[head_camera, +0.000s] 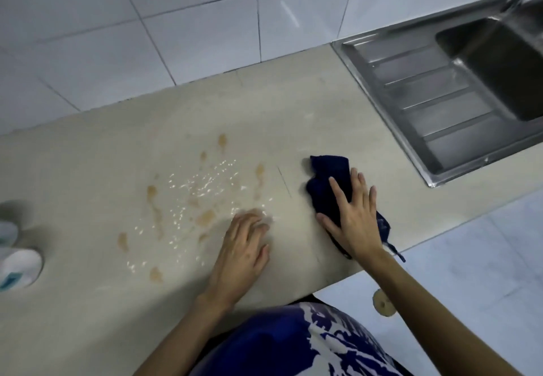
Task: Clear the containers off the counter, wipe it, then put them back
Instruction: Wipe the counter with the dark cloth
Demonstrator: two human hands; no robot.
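Beige stone desk (88, 152) carries a wet patch with brown stains (188, 196) — the landmark here. Just right of that patch the left hand (244, 246) lies flat on the desk, fingers spread, holding nothing. Further right of the patch, the right hand (357, 220) presses flat with open fingers on a dark blue cloth (330, 178), which sticks out beyond the fingertips and under the palm. Far left of the patch, white containers (17, 264) stand at the frame edge. Right and beyond — a steel sink (435, 105).
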